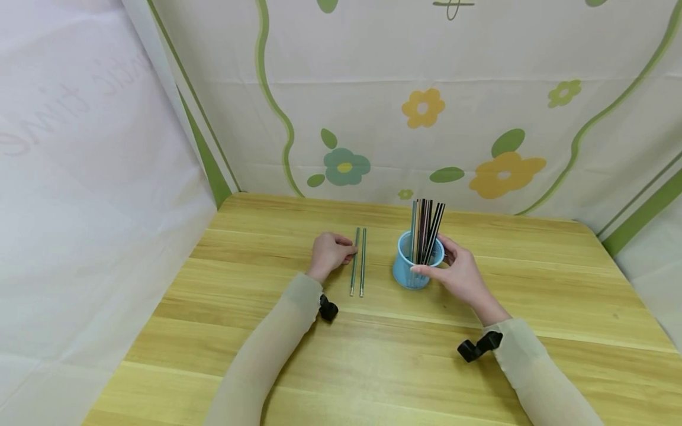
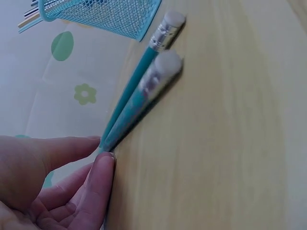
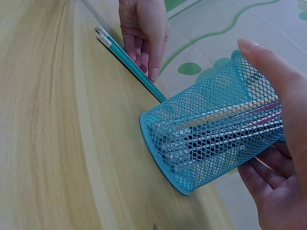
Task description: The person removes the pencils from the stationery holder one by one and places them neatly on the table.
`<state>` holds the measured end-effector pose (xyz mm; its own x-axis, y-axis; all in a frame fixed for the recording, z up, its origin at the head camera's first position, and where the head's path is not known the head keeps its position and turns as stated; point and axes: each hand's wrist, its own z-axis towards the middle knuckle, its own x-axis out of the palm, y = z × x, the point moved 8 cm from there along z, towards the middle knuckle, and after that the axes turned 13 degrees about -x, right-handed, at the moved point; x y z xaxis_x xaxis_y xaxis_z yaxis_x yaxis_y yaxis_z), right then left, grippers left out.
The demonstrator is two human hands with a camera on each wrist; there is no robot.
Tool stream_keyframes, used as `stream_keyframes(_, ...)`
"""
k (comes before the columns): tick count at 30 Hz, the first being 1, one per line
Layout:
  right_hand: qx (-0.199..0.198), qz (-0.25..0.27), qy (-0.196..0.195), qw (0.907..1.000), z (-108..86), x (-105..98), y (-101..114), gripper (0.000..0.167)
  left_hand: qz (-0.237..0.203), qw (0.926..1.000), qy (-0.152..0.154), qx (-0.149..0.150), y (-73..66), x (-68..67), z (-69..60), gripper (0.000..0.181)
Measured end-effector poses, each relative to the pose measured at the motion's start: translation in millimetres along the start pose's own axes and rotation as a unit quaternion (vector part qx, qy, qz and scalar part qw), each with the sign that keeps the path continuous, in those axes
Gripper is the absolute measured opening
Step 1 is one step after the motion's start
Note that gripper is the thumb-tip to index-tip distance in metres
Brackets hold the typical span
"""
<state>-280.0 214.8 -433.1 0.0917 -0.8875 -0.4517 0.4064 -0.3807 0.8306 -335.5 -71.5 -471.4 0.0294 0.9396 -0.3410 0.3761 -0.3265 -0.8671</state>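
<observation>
Two green pencils lie side by side on the table, the left pencil [image 1: 354, 272] close to the right pencil [image 1: 363, 272], their white erasers toward the person. My left hand [image 1: 331, 253] pinches the left pencil between thumb and finger; in the left wrist view the fingertips meet at its shaft [image 2: 125, 115]. My right hand [image 1: 457, 272] grips the blue mesh cup [image 1: 403, 273], thumb at the near side and fingers round the far right. Several pencils [image 1: 421, 231], black, teal and tan among them, stand in the cup; their eraser ends show through the mesh in the right wrist view.
The wooden table [image 1: 383, 367] extends around both hands. Behind it hangs a white curtain [image 1: 373, 59] with flowers and leaves, and another white sheet [image 1: 96, 207] hangs at the left. A black wrist camera [image 1: 328, 309] and another black camera [image 1: 479, 347] are on the sleeves.
</observation>
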Motion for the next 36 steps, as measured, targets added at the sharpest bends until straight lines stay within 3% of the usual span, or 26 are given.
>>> stream_keyframes(18,0.008,0.001,0.000,1.0000,-0.8,0,-2,0.101,-0.007,0.9999,0.008,0.006,-4.6,-5.1,-6.9,0.023)
stream_keyframes(29,0.005,0.002,-0.002,1.0000,-0.7,0,-2,0.102,-0.014,0.9989,0.006,0.044,-30.3,-12.2,-18.5,0.021)
stream_keyframes(36,0.003,0.002,-0.002,1.0000,-0.8,0,-4,0.102,0.007,0.9958,0.000,0.092,-52.8,-15.9,-34.5,0.026)
